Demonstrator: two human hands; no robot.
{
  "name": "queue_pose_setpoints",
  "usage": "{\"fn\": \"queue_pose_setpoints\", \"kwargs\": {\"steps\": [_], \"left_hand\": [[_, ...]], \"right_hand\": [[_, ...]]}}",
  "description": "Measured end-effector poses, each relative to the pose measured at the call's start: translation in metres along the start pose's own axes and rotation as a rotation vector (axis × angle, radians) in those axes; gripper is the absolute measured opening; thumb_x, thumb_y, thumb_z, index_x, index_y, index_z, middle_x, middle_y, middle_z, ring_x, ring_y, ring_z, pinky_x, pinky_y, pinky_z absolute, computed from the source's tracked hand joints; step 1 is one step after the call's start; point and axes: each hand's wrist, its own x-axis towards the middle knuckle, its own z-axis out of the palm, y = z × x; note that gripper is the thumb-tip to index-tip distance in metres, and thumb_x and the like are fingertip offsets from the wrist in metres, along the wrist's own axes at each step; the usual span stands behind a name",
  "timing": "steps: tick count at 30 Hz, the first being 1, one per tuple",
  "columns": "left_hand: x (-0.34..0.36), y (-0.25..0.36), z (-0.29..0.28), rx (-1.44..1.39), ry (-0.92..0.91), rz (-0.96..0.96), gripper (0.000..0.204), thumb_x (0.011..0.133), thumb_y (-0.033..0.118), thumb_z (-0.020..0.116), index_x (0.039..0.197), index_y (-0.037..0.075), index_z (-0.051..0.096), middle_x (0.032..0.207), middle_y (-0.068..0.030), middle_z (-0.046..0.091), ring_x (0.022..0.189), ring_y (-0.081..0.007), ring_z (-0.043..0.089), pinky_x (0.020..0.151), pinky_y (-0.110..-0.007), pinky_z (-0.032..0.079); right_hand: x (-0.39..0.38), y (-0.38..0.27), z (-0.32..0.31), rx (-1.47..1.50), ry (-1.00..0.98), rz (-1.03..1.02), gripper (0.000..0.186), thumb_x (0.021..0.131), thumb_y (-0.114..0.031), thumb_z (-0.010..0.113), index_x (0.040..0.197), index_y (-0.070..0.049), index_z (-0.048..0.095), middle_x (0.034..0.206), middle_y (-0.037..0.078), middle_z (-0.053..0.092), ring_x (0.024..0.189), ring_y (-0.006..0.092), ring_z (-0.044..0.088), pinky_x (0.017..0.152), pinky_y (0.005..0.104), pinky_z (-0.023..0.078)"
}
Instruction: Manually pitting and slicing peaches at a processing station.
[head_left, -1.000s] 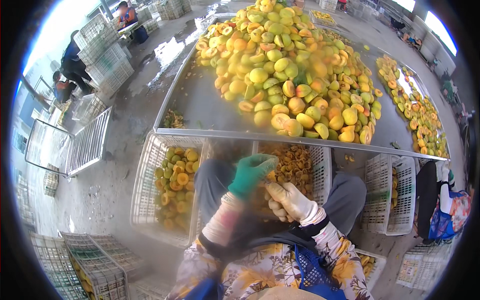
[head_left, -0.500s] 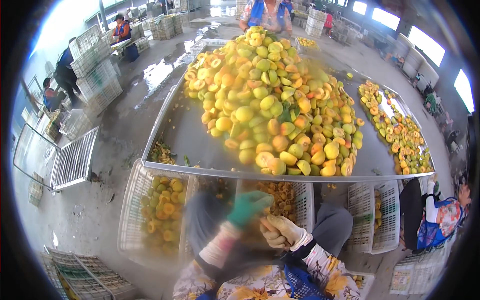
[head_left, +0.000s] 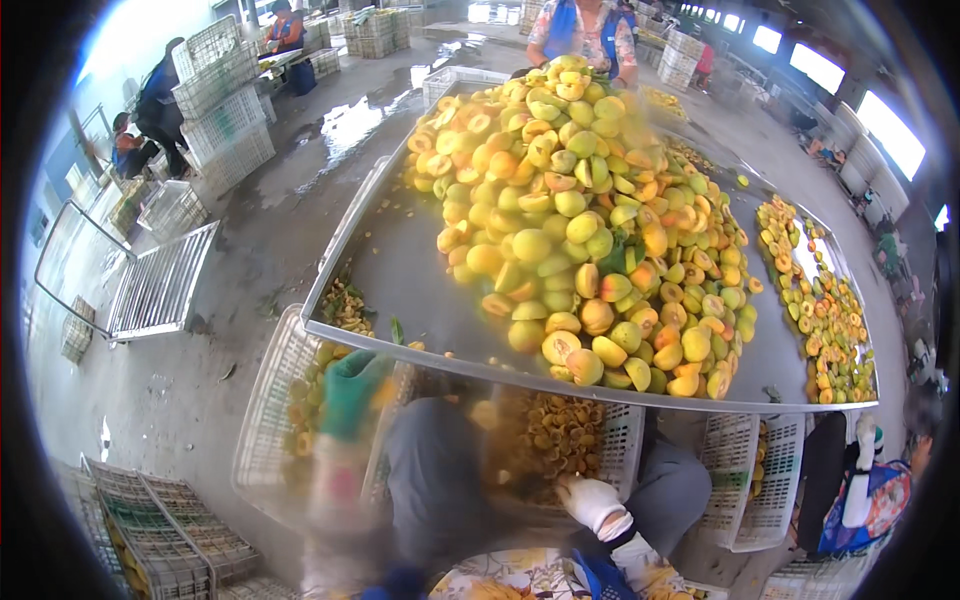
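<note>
My left hand (head_left: 355, 385) in a green glove, smeared by motion, is over the left plastic crate (head_left: 262, 410) of yellow fruit halves; a blurred orange piece (head_left: 383, 394) is beside its fingers. My right hand (head_left: 585, 500) in a whitish glove is low over a crate (head_left: 622, 450) of brown-orange scraps, its fingertips mostly hidden. Just beyond both, a metal table (head_left: 450, 355) carries a large mound of yellow-green halved fruit (head_left: 580, 230), some showing orange flesh, and a strip of more halves (head_left: 820, 310) at its right.
A co-worker (head_left: 580, 35) stands across the table; another (head_left: 865, 480) sits at my right beside crates (head_left: 750, 480). At left are a metal trolley (head_left: 160, 285), stacked crates (head_left: 220, 130), other people (head_left: 160, 100) and a wet floor. More crates (head_left: 150, 525) lie lower left.
My hands have parted: the left moved left toward the fruit crate, the right moved down toward the scraps. The whole scene has shifted in view as my head moved.
</note>
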Motion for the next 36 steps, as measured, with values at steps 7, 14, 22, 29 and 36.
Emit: {"fn": "queue_pose_setpoints", "kwargs": {"steps": [7, 14, 22, 29, 36], "left_hand": [[0.143, 0.036, 0.033, 0.661, -0.223, 0.336, 0.030, 0.083, 0.036, 0.061, 0.103, 0.015, 0.069, 0.115, -0.0127, 0.062, 0.107, -0.0347, 0.057, 0.088, -0.046, 0.046], [0.257, 0.016, 0.150, 0.451, -0.275, 0.010, 0.047, 0.089, 0.044, 0.053, 0.126, 0.014, 0.056, 0.122, -0.0193, 0.058, 0.111, -0.0372, 0.056, 0.093, -0.043, 0.045], [0.190, -0.034, 0.095, 0.484, -0.588, 0.538, 0.052, 0.077, 0.013, 0.067, 0.127, 0.014, 0.055, 0.111, -0.0171, 0.062, 0.097, -0.0357, 0.062, 0.083, -0.040, 0.051], [0.095, 0.024, 0.073, -0.878, -0.291, -0.096, 0.034, 0.093, 0.029, 0.057, 0.118, 0.005, 0.057, 0.106, -0.0148, 0.063, 0.085, -0.0253, 0.066, 0.061, -0.031, 0.057], [-0.044, 0.082, 0.125, -1.298, -0.350, -0.313, 0.045, 0.097, 0.040, 0.047, 0.117, 0.001, 0.056, 0.102, -0.0145, 0.064, 0.086, -0.0249, 0.065, 0.066, -0.035, 0.057]], "right_hand": [[0.030, 0.002, 0.014, 0.077, -0.053, 0.133, 0.046, 0.094, -0.044, 0.043, 0.090, -0.002, 0.061, 0.073, 0.024, 0.065, 0.070, 0.0412, 0.064, 0.064, 0.0496, 0.051], [0.026, -0.005, 0.019, 0.262, 0.103, -0.005, 0.037, 0.091, -0.040, 0.053, 0.090, -0.003, 0.061, 0.074, 0.024, 0.064, 0.070, 0.0428, 0.063, 0.062, 0.0500, 0.050], [0.029, -0.011, 0.034, 0.217, 0.095, -0.017, 0.044, 0.093, -0.044, 0.047, 0.097, -0.001, 0.056, 0.067, 0.026, 0.062, 0.065, 0.0423, 0.063, 0.060, 0.0519, 0.050], [0.015, -0.030, 0.007, 0.264, 0.236, 0.036, 0.039, 0.094, -0.041, 0.050, 0.090, -0.003, 0.057, 0.076, 0.026, 0.063, 0.074, 0.0448, 0.061, 0.063, 0.0496, 0.049], [-0.009, -0.067, -0.076, 1.048, 0.407, -0.005, 0.016, 0.095, -0.013, 0.057, 0.102, 0.001, 0.060, 0.070, 0.017, 0.064, 0.063, 0.0254, 0.066, 0.053, 0.0337, 0.046]]}}
